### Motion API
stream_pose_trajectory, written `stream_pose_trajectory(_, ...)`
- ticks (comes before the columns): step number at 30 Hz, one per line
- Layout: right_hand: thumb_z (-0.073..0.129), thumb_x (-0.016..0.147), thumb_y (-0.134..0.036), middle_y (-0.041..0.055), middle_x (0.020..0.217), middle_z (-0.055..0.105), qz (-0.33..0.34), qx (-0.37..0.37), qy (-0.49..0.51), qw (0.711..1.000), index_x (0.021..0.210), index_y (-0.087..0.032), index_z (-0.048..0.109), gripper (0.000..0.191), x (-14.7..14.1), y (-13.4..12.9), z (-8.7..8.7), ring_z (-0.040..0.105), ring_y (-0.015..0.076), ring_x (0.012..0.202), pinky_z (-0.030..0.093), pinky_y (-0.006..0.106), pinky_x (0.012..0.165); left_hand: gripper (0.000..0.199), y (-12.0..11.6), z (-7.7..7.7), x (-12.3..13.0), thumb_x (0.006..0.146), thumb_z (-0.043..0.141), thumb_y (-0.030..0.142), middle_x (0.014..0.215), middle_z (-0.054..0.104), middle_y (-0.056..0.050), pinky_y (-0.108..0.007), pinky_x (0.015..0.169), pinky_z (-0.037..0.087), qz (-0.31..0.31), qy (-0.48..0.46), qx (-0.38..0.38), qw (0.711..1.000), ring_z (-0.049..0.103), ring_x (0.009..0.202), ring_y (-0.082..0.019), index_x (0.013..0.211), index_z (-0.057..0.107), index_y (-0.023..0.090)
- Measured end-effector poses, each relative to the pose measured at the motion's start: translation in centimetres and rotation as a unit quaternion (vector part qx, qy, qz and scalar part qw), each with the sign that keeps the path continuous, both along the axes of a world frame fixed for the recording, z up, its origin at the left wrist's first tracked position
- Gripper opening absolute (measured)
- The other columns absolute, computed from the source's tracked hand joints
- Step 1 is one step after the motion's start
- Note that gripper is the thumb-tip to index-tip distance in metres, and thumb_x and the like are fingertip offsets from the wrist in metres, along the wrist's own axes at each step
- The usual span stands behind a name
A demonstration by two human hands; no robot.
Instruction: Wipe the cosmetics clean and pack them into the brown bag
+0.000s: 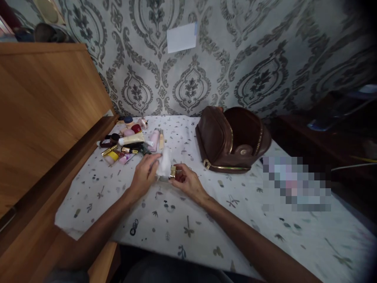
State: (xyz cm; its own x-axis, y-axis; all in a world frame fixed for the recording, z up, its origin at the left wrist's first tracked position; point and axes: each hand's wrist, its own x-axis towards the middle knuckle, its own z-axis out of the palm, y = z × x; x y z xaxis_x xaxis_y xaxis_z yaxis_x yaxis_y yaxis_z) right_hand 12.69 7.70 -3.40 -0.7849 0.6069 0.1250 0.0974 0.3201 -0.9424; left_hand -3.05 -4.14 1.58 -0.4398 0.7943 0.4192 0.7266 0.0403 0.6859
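Observation:
My left hand (144,173) is closed on a white tissue or wipe (165,162), pressing it against a small bottle near the middle of the table. My right hand (191,182) grips the bottle's shiny gold cap (172,172) between thumb and fingers. Most of the bottle's body is covered by the tissue and fingers, so its contents cannot be made out. Just beyond my left hand lie a pink tube (154,140) and a slim beige tube with a gold part (161,139).
Several cosmetics, among them a cream tube (131,139) and a red-lidded jar (136,128), lie heaped at the left. An unzipped brown leather bag (216,137) stands right of my hands. A wooden panel (50,114) borders the left side; patterned wallpaper rises behind the printed tablecloth (188,228).

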Motion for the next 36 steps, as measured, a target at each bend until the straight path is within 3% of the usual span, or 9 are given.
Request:
stream_pose_trajectory(4,0.070,0.070,-0.029,-0.0035,0.071,0.059,-0.018,0.027,0.001,0.999,0.098,-0.019,0.056,0.032,0.0,0.0,-0.1,0.054,0.0136,0.062,0.044,0.026,0.059,0.030,-0.7,-0.8,1.9,0.099,0.043,0.029,0.112,0.062,-0.011,-0.036,0.094,0.046,-0.088,0.137,0.002,0.987,0.057,0.106,-0.022,0.120,0.063,0.019)
stream_pose_trajectory(7,0.072,0.070,-0.030,-0.0010,0.078,0.060,-0.027,0.061,0.003,0.998,0.096,-0.018,0.056,0.033,0.1,-0.1,-0.2,0.054,0.0150,0.069,0.045,0.026,0.062,0.035,-0.2,-1.3,2.2,0.099,0.044,0.031,0.119,0.061,-0.013,-0.040,0.099,0.042,-0.112,0.166,-0.040,0.979,0.053,0.111,-0.025,0.127,0.058,0.017)
stream_pose_trajectory(9,0.076,0.069,-0.032,-0.0009,0.080,0.060,-0.009,0.080,0.000,0.997,0.100,-0.018,0.055,0.040,0.4,-0.2,-0.2,0.054,0.0153,0.070,0.046,0.028,0.064,0.033,0.5,-1.3,1.8,0.098,0.042,0.032,0.114,0.062,-0.012,-0.039,0.098,0.041,-0.103,0.118,-0.069,0.985,0.053,0.109,-0.025,0.121,0.060,0.017)
stream_pose_trajectory(12,0.077,0.072,-0.035,0.0016,0.090,0.062,0.039,0.111,0.015,0.993,0.110,-0.020,0.055,0.047,0.8,-0.3,0.0,0.057,0.0165,0.075,0.049,0.030,0.070,0.029,1.5,-1.0,0.9,0.095,0.043,0.037,0.094,0.063,-0.007,-0.035,0.091,0.042,-0.105,-0.019,-0.114,0.988,0.056,0.096,-0.023,0.091,0.065,0.018)
stream_pose_trajectory(16,0.072,0.081,-0.038,0.0070,0.109,0.061,0.090,0.133,0.062,0.985,0.122,-0.024,0.052,0.048,1.1,-0.4,0.2,0.060,0.0200,0.090,0.051,0.033,0.079,0.042,2.1,-1.3,-0.5,0.094,0.039,0.047,0.066,0.055,0.000,-0.029,0.069,0.043,-0.112,-0.123,-0.147,0.975,0.053,0.068,-0.017,0.065,0.051,0.019)
stream_pose_trajectory(23,0.072,0.081,-0.042,0.0076,0.113,0.060,0.079,0.094,0.103,0.987,0.124,-0.025,0.050,0.051,0.9,-0.7,-0.2,0.061,0.0210,0.092,0.053,0.037,0.083,0.060,1.6,-2.5,-1.7,0.089,0.034,0.071,0.057,0.054,0.001,-0.026,0.052,0.041,-0.080,-0.269,-0.175,0.944,0.050,0.053,-0.014,0.066,0.052,0.019)
stream_pose_trajectory(27,0.075,0.077,-0.046,0.0075,0.107,0.061,0.007,0.077,0.114,0.990,0.122,-0.024,0.050,0.056,0.5,-0.5,-0.8,0.061,0.0215,0.087,0.054,0.037,0.080,0.066,1.7,-3.4,-1.2,0.085,0.033,0.078,0.053,0.055,-0.001,-0.025,0.044,0.039,-0.062,-0.362,-0.194,0.910,0.051,0.045,-0.014,0.068,0.056,0.018)
stream_pose_trajectory(31,0.075,0.077,-0.050,0.0063,0.105,0.062,-0.055,0.091,0.119,0.987,0.119,-0.023,0.050,0.055,0.4,0.2,-1.0,0.062,0.0211,0.084,0.054,0.036,0.079,0.062,1.8,-3.9,-0.4,0.087,0.034,0.070,0.061,0.062,-0.005,-0.023,0.042,0.036,-0.072,-0.350,-0.182,0.916,0.057,0.052,-0.015,0.072,0.060,0.016)
stream_pose_trajectory(36,0.073,0.079,-0.044,0.0074,0.109,0.060,-0.049,0.139,0.114,0.982,0.118,-0.024,0.053,0.049,0.4,0.4,-1.0,0.061,0.0208,0.084,0.054,0.035,0.076,0.033,1.4,-3.7,-0.4,0.085,0.050,0.049,0.065,0.053,0.001,-0.022,0.049,0.037,-0.049,-0.264,-0.115,0.956,0.050,0.058,-0.013,0.074,0.057,0.018)
